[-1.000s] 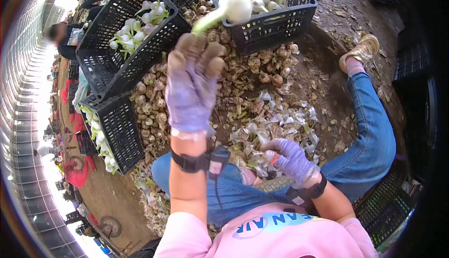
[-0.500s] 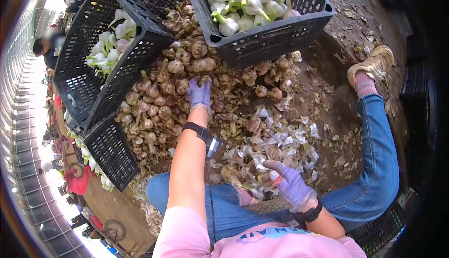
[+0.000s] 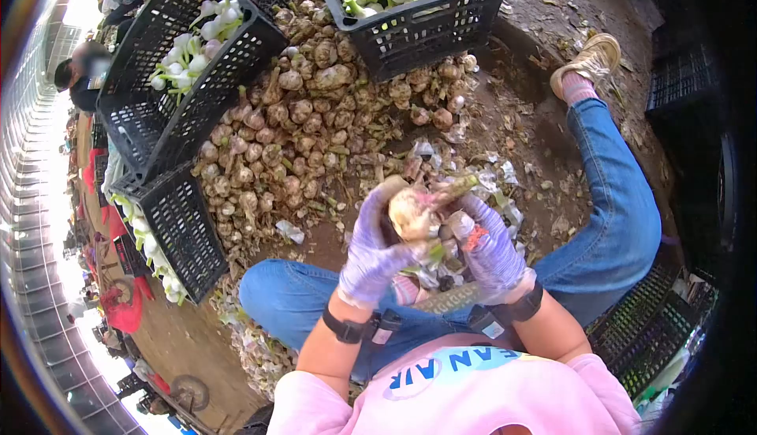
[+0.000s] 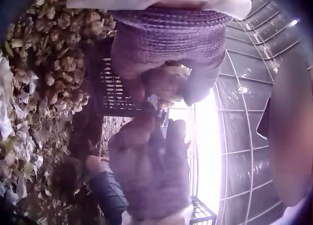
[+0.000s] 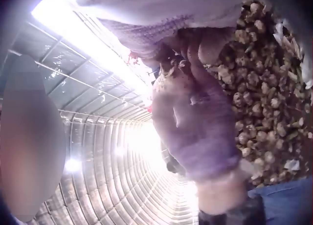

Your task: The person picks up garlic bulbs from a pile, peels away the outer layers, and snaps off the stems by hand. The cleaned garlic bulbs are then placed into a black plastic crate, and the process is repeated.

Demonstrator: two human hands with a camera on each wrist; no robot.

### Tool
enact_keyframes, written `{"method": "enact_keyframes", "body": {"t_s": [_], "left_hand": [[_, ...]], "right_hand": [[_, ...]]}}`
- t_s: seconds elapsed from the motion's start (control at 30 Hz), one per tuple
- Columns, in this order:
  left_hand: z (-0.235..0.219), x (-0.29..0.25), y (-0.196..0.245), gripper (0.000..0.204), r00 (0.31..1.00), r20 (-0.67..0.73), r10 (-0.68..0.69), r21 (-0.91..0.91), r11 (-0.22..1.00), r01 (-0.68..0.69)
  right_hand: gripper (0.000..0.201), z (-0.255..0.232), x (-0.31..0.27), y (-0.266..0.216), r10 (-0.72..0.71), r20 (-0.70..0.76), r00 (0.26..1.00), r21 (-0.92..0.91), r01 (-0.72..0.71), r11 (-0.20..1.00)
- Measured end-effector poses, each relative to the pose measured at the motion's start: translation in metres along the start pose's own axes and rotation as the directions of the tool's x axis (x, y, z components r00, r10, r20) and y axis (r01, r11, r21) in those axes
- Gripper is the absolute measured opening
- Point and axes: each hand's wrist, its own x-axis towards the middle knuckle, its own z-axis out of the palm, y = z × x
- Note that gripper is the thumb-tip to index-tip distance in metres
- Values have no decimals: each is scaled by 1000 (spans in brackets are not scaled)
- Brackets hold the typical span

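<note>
Both hands meet around one garlic bulb [image 3: 412, 214] above the lap, its greenish stalk slanting up to the right. Curled fingers and thumb of my gloved left hand [image 3: 372, 252] grip the bulb from its left side. My gloved right hand [image 3: 497, 257], with an orange band around one finger, has its bent fingers on the bulb's right side, by the stalk. In the left wrist view the bulb [image 4: 170, 83] shows between the two purple gloves. The right wrist view shows its rooty underside [image 5: 171, 71] partly hidden by fingers.
A heap of unpeeled garlic [image 3: 276, 143] lies ahead, with papery peelings [image 3: 497, 179] nearer the right knee. Black crates with white peeled bulbs stand at the back [image 3: 426, 33], at the left [image 3: 134, 131] and lower left [image 3: 185, 238]. Another person [image 3: 83, 76] is at far left.
The left hand first tossed a peeled white bulb forward, then reached into the heap. It has now come back to the lap with an unpeeled bulb, meeting the right hand there.
</note>
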Motion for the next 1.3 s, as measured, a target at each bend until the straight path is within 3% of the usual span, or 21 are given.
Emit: {"method": "enact_keyframes", "body": {"t_s": [0.03,0.07,0.23,0.33,0.57,0.63,0.67,0.7,0.73,0.77,0.83,0.87,0.9,0.93,0.97,1.0,1.03,1.1,1.17,1.23,1.3], "left_hand": [[4,-13,-1,81,1000,17,8,27,1000,-8],[-8,-21,-13,79,987,91,134,235,960,-153],[-3,-46,-13,77,916,231,328,348,851,-393],[6,-57,-8,77,939,201,277,260,910,-324],[6,-60,-10,80,999,40,21,56,998,-23],[-5,-56,-19,76,999,39,-25,28,999,24],[-8,-53,-24,75,970,-49,-239,-206,953,224],[-9,-51,-27,80,886,-84,-457,-442,813,378],[3,-47,-25,92,794,-246,-555,-297,823,483],[1,-46,-27,92,793,-248,-557,-298,822,485],[-8,-45,-30,91,883,-59,-467,-53,884,464],[-11,-46,-23,85,902,-50,-430,92,897,433],[-5,-44,-29,85,902,-52,-428,92,898,431],[5,-45,-41,80,973,-165,-161,257,945,200],[16,-45,-40,75,965,-228,127,436,900,-15],[19,-47,-28,67,967,-245,-69,147,983,107],[17,-47,-13,63,938,-219,-268,-16,962,271],[5,-44,-12,62,940,-111,-321,-44,947,318],[13,-39,-10,63,964,-77,-253,-112,963,243],[14,-39,-10,65,982,-46,-182,-181,969,171],[8,-42,-13,59,989,-47,-141,204,968,148]], "right_hand": [[43,9,-6,-11,73,55,996,189,-82,979],[43,13,-12,-10,71,64,995,187,-82,979],[38,18,-31,1,7,10,1000,130,-8,992],[33,21,-38,-20,112,54,992,120,-118,986],[27,7,-39,-19,138,66,988,-50,-135,990],[20,-3,-39,-14,135,144,980,-252,-96,963],[20,-6,-37,-15,137,146,980,-252,-97,963],[20,-7,-36,-17,-174,313,933,-579,334,744],[19,-9,-35,-18,-354,561,748,-702,657,274],[19,-13,-33,-11,-354,560,749,-702,656,277],[23,-16,-29,8,-124,157,980,-459,184,869],[30,-18,-28,0,44,126,991,-360,4,933],[30,-15,-29,-2,43,129,991,-359,6,933],[34,-12,-32,-2,61,184,981,-340,5,940],[39,-8,-35,-4,82,238,968,-319,-2,948],[48,1,-37,-14,255,273,928,168,-307,937],[48,-3,-39,-8,254,273,928,171,-307,936],[52,-15,-43,5,253,235,939,530,-342,776],[52,-13,-37,-1,258,201,945,497,-325,805],[54,-16,-34,-3,276,169,946,118,-297,947],[50,-8,-37,-9,255,205,945,98,-279,955]]}}
